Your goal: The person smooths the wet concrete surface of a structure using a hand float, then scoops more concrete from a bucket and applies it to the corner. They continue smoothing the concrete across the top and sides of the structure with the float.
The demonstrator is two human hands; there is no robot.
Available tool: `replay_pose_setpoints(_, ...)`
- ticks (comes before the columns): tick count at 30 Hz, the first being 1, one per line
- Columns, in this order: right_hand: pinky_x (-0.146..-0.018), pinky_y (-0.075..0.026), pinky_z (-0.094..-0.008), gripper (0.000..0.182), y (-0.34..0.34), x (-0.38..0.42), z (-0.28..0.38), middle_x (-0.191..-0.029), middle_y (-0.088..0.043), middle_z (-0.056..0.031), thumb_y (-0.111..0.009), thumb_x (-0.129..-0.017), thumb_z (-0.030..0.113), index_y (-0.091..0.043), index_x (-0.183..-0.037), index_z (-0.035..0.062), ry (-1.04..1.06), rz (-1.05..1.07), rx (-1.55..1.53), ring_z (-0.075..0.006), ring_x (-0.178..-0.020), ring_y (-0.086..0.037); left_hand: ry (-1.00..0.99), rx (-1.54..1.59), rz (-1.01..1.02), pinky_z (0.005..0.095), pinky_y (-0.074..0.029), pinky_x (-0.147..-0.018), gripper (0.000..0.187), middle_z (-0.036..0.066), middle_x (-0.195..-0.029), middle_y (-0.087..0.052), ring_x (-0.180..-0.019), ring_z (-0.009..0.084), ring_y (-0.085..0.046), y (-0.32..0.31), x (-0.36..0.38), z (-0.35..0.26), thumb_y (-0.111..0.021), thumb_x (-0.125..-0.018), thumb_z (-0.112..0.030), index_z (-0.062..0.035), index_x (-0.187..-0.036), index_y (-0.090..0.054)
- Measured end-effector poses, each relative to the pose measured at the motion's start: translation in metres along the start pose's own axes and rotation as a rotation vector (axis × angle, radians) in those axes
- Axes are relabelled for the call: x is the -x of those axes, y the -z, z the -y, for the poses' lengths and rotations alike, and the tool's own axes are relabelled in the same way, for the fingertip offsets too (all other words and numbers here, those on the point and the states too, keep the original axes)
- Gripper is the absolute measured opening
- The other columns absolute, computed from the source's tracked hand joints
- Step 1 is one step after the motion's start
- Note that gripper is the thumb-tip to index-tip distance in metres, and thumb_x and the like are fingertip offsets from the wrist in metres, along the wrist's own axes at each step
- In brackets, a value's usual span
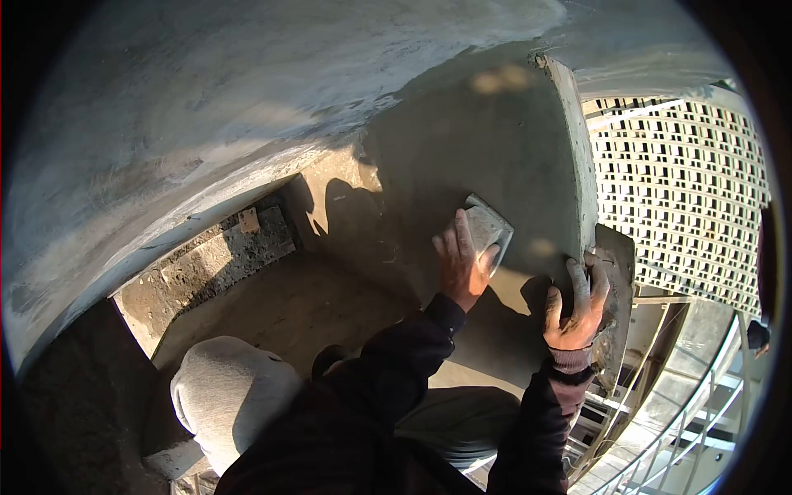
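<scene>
My left hand (464, 262) is closed on a flat, rectangular plastering trowel (487, 227), with fingers over its back and the thumb by its lower right side. The trowel lies against a damp grey plastered panel (462, 140); any handle is hidden under the hand. To the right, my right hand (579, 304) holds nothing. Its fingers are stretched out and slightly apart, with the tips touching the panel's lower right edge (582, 190). Grey residue marks the fingers of both hands. Their shadows fall on the panel.
A curved grey plastered surface (206, 107) overhangs from the upper left. Below it sits a rough, debris-strewn ledge (214, 268). A perforated block screen (672, 181) and a railing (701, 429) are at right, with a drop beyond. Rounded light grey cloth (235, 396) shows lower left.
</scene>
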State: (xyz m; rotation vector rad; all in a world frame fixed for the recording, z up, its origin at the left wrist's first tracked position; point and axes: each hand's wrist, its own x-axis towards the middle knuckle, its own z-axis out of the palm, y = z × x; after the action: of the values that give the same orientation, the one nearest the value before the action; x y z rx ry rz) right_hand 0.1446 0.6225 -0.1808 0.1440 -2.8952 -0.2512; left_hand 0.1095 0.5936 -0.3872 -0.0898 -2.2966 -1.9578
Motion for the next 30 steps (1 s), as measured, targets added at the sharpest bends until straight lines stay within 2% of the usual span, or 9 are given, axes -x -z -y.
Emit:
replay_pose_setpoints(3,-0.098,-0.039,-0.0420,0.039,0.001,0.001,-0.001,-0.123,-0.039,-0.0242,-0.058,-0.078,0.005,-0.055,-0.116,-0.0030,-0.015,0.030,0.005,-0.0387,-0.115,-0.045,0.485,0.093,-0.101,0.0505,-0.034,-0.093,0.077,0.032,-0.124,-0.038,-0.110,0.0459,-0.041,-0.003,-0.042,0.053,-0.054,-0.089,-0.036,0.0097,-0.139,-0.016)
replay_pose_setpoints(5,-0.096,-0.040,-0.0425,0.041,0.001,0.002,0.000,-0.123,-0.041,-0.0240,-0.058,-0.076,0.004,-0.055,-0.117,-0.0014,-0.022,0.021,0.024,-0.0392,-0.114,-0.045,0.560,0.145,-0.168,0.0519,-0.033,-0.096,0.070,0.034,-0.123,-0.037,-0.111,0.0489,-0.039,0.014,-0.100,0.049,-0.048,-0.093,-0.035,0.0086,-0.139,-0.017)
replay_pose_setpoints(10,-0.094,-0.040,-0.0432,0.042,-0.001,-0.001,-0.001,-0.121,-0.044,-0.0232,-0.059,-0.074,0.004,-0.056,-0.116,0.0006,-0.003,0.005,0.034,-0.0386,-0.113,-0.045,0.027,0.054,-0.128,0.0509,-0.033,-0.095,0.083,0.029,-0.125,-0.039,-0.110,0.0449,-0.040,-0.003,-0.003,-0.014,-0.059,-0.085,-0.040,0.0066,-0.140,-0.016)
replay_pose_setpoints(14,-0.095,-0.040,-0.0423,0.041,0.002,-0.002,0.001,-0.121,-0.044,-0.0231,-0.056,-0.074,0.002,-0.057,-0.115,0.0007,-0.024,0.007,-0.014,-0.0385,-0.113,-0.046,0.605,0.117,-0.200,0.0485,-0.037,-0.091,0.068,0.032,-0.115,-0.044,-0.107,0.0460,-0.044,-0.027,-0.009,0.097,-0.048,-0.093,-0.032,0.0113,-0.137,-0.020)
replay_pose_setpoints(16,-0.095,-0.040,-0.0421,0.041,-0.001,-0.002,-0.001,-0.122,-0.044,-0.0233,-0.056,-0.074,0.001,-0.057,-0.115,0.0007,-0.023,0.001,-0.031,-0.0388,-0.113,-0.047,0.666,0.141,-0.233,0.0506,-0.036,-0.092,0.067,0.033,-0.114,-0.045,-0.105,0.0489,-0.045,-0.015,-0.070,0.122,-0.048,-0.093,-0.034,0.0111,-0.136,-0.023)
replay_pose_setpoints(22,-0.094,-0.041,-0.0422,0.041,0.003,0.000,0.002,-0.123,-0.044,-0.0237,-0.056,-0.073,0.000,-0.058,-0.114,0.0008,-0.027,0.021,-0.016,-0.0390,-0.111,-0.049,0.235,-0.013,-0.122,0.0521,-0.034,-0.095,0.076,0.034,-0.118,-0.042,-0.109,0.0516,-0.041,0.013,-0.059,0.009,-0.052,-0.091,-0.035,0.0076,-0.140,-0.014)
replay_pose_setpoints(26,-0.092,-0.042,-0.0415,0.040,0.002,-0.003,-0.002,-0.122,-0.045,-0.0236,-0.056,-0.073,0.002,-0.059,-0.113,0.0015,-0.010,-0.013,-0.037,-0.0381,-0.109,-0.049,0.731,0.090,-0.179,0.0479,-0.039,-0.092,0.068,0.031,-0.115,-0.047,-0.100,0.0484,-0.050,-0.028,-0.022,0.118,-0.053,-0.091,-0.031,0.0103,-0.136,-0.024)
replay_pose_setpoints(28,-0.092,-0.042,-0.0408,0.040,0.002,-0.001,-0.003,-0.122,-0.045,-0.0232,-0.055,-0.074,0.002,-0.059,-0.113,0.0015,-0.009,-0.008,-0.018,-0.0376,-0.108,-0.049,0.582,0.171,-0.379,0.0462,-0.041,-0.091,0.066,0.032,-0.115,-0.048,-0.100,0.0482,-0.050,-0.035,-0.084,0.142,-0.050,-0.092,-0.033,0.0116,-0.134,-0.027)
replay_pose_setpoints(30,-0.092,-0.042,-0.0403,0.040,0.002,-0.002,0.002,-0.122,-0.045,-0.0229,-0.055,-0.074,0.002,-0.058,-0.113,0.0015,-0.023,-0.008,-0.003,-0.0373,-0.108,-0.049,0.440,0.106,-0.286,0.0490,-0.038,-0.094,0.069,0.036,-0.121,-0.043,-0.107,0.0513,-0.046,0.012,-0.145,0.070,-0.043,-0.094,-0.039,0.0116,-0.135,-0.023)
